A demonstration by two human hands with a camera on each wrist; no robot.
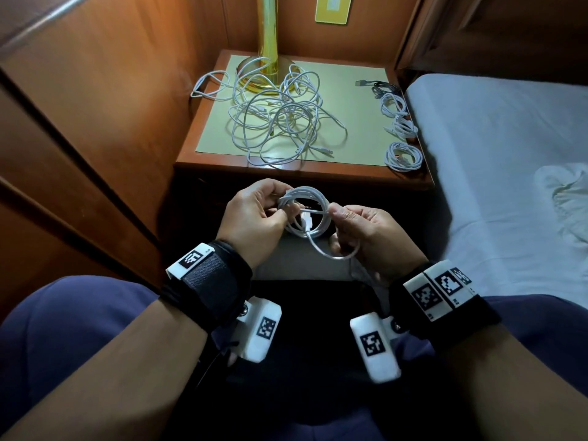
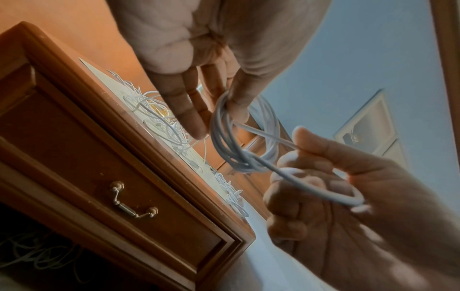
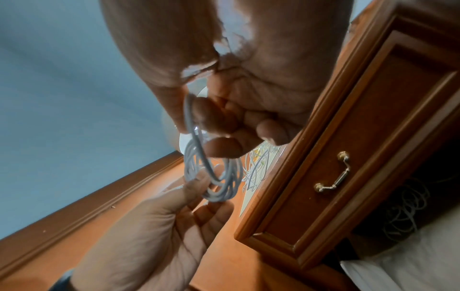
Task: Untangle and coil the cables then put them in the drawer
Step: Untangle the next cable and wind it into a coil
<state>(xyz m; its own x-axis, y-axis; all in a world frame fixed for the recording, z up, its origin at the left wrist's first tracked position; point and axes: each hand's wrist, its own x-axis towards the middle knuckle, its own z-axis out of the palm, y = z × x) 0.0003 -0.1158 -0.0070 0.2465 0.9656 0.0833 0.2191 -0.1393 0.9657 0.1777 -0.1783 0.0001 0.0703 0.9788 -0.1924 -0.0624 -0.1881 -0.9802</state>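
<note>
Two hands meet in front of the nightstand (image 1: 197, 144), in the open gap between its front edge and the person's lap. The left hand (image 1: 254, 214) grasps a white coiled cable (image 1: 305, 214), thumb and fingers pinching the left side of the loops. The right hand (image 1: 366, 237) pinches a strand of the same cable where it crosses the coil, and a loose loop of its tail runs under the curled fingers (image 2: 288, 198) of that hand. The coil hangs clear of the furniture, touching nothing but the two hands.

On the nightstand's top, a tangled heap of white cables (image 1: 280, 122) sprawls around the foot of a brass lamp (image 1: 267, 74). One loop pokes out past the left edge toward the wooden wall panel (image 1: 111, 90), and the nearest loops lie right at the front edge. Along the right edge, just beside the bed (image 1: 493, 138), a row of small coiled bundles (image 1: 402, 154) sits with a dark cable (image 1: 378, 85) at the far end. Bare mat shows between the heap and that row.

Below the top, the drawer (image 2: 112, 177) with its brass handle (image 2: 134, 202) appears closed. Under it is a dark opening where more loose cables (image 3: 403, 206) lie.
</note>
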